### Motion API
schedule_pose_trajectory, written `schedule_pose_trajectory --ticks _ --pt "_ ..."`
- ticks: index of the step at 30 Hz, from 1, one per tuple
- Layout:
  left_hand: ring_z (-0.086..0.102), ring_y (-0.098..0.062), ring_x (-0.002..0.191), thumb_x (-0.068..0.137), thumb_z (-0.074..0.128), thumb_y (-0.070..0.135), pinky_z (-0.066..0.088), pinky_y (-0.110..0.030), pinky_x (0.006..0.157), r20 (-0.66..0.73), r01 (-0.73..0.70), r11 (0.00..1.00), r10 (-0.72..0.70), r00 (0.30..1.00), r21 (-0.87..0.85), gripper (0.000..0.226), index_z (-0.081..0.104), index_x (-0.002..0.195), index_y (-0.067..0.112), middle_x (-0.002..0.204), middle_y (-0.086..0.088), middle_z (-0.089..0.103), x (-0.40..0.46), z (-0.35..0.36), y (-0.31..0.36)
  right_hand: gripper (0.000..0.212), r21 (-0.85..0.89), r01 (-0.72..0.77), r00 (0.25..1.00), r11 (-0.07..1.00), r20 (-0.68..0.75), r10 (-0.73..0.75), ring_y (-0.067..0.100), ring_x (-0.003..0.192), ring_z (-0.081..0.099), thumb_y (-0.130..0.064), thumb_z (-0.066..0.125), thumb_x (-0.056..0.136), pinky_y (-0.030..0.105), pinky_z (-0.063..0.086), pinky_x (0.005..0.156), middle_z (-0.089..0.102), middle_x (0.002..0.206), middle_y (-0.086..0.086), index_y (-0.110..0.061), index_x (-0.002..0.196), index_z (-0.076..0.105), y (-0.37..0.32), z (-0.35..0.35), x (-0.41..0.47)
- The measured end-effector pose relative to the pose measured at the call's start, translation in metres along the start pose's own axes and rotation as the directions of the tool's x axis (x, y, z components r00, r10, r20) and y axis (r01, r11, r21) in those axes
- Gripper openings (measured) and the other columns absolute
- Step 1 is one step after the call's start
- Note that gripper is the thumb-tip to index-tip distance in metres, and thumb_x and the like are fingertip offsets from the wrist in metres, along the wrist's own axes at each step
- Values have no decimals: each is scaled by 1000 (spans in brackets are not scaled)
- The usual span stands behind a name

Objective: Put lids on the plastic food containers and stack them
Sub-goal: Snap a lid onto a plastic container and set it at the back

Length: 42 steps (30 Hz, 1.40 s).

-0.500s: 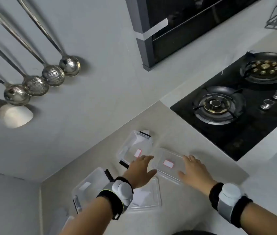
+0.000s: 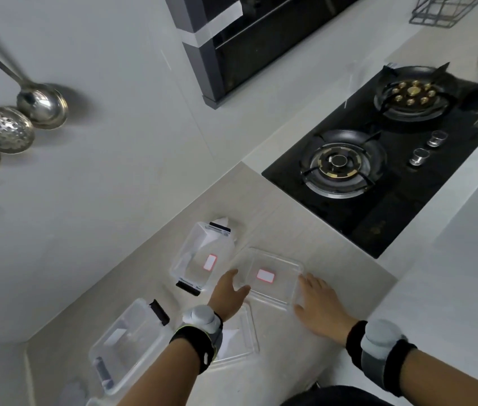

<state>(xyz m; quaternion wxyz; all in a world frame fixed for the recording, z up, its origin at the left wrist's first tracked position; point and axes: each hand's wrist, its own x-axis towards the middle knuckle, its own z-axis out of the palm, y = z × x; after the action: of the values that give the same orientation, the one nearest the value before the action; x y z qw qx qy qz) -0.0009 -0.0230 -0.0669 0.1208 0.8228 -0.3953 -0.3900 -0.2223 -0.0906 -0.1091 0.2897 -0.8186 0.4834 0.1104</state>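
A clear plastic lid (image 2: 278, 269) with a red-edged label lies on the beige counter between my two hands. My left hand (image 2: 227, 291) grips its left edge, thumb on top. My right hand (image 2: 317, 303) rests against its right edge, fingers spread. Behind and to the left stands a clear container (image 2: 199, 256) with black clips and a label. A second clear container (image 2: 128, 344) with black clips sits at the near left. Another clear lid (image 2: 242, 338) lies flat under my left wrist, partly hidden.
A black two-burner gas hob (image 2: 378, 159) is set into the counter at the right. Steel ladles and skimmers (image 2: 12, 124) hang on the wall at the left. A dark oven front (image 2: 261, 33) stands at the back, and a wire rack (image 2: 442, 10) sits top right.
The view has shifted slightly. Both hands have closed in on the lid's two side edges; the lid sits between them in about the same place.
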Motion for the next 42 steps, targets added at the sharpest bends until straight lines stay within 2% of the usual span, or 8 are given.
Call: schedule_pose_trajectory --ticks 6,12,15,20,26,32,39,42 --pt "41 -26 137 95 60 28 33 -40 115 30 -93 992 91 995 88 55 40 145 16 150 -4 44 3 14 -9 76 280 -26 1000 960 2 27 30 143 30 -34 56 88 37 27 116 33 157 10 -12 153 23 -3 7 2" --pt "52 -22 122 94 61 22 40 -29 103 -56 -90 993 86 995 -74 47 45 138 16 134 -6 53 2 15 -5 48 851 -111 971 513 -18 240 12 104 63 -7 60 80 21 45 80 66 119 -6 -21 126 56 -11 -4 3" --pt "53 -17 111 93 63 21 42 -25 96 -125 -105 990 92 988 -99 47 46 136 14 128 -4 51 1 14 -6 43 935 -145 942 325 29 336 15 108 60 -4 59 82 28 47 87 62 121 -3 -17 122 55 -11 -9 8" --pt "58 -10 92 92 63 13 43 -19 83 -271 -123 987 92 958 -101 40 54 131 14 113 -2 58 -2 3 -6 41 977 -123 904 173 39 426 25 103 61 -1 58 85 35 47 87 62 117 6 -13 125 56 -12 -11 16" --pt "60 -4 80 87 69 13 43 -5 70 -342 -142 979 85 936 -146 44 58 130 15 104 -2 63 -7 -14 -13 43 949 5 921 314 -127 369 17 108 59 -5 61 81 32 49 89 62 115 -2 -23 121 60 -26 -20 26" --pt "59 4 67 84 73 14 45 -4 66 -438 -123 956 -5 899 -265 49 56 130 17 100 0 59 -25 -31 -34 45 891 138 954 432 -237 184 -5 104 58 -6 61 78 9 45 71 65 110 -21 -41 106 62 -60 -33 47" --pt "68 -12 80 89 67 19 48 -16 74 -483 -51 911 -169 859 -409 29 62 117 15 95 2 69 -41 -53 -56 48 805 258 955 534 -297 -14 9 108 61 0 57 82 18 45 84 65 110 -19 -38 111 59 -106 -36 71" --pt "68 4 73 88 61 17 46 -10 68 -479 -37 907 -187 858 -419 9 69 91 20 76 13 75 -45 -62 -63 43 729 310 944 611 -311 -109 12 108 62 -1 54 85 18 45 85 66 114 -16 -28 118 61 -122 -41 83"
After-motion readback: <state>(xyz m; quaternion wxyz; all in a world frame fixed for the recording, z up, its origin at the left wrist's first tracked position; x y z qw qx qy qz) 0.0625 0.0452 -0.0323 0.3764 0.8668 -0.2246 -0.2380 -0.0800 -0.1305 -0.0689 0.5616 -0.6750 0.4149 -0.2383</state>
